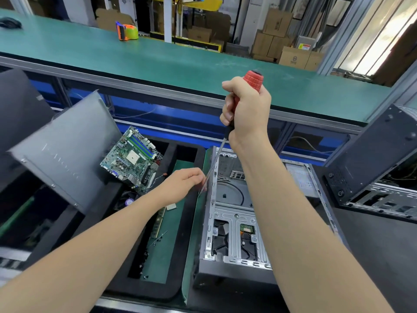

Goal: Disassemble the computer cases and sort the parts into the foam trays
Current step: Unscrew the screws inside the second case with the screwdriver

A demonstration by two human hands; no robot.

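An open grey computer case point(234, 224) lies in front of me with its drive cage showing. My right hand point(246, 109) grips a red-handled screwdriver point(252, 80) upright above the case's left wall. Its long shaft point(214, 166) slants down to my left hand point(182, 184), whose fingertips pinch the tip at the case's left edge. A green motherboard point(133, 159) leans tilted in the black foam tray point(180, 233) on the left. A memory stick point(159, 222) and loose screws point(158, 239) lie in that tray.
A grey case side panel point(65, 152) leans at the left over another tray. A second dark computer case point(372, 168) stands open at the right. A green conveyor point(158, 55) runs across behind, with an orange tape dispenser point(126, 30) on it. Cardboard boxes point(277, 30) are stacked beyond.
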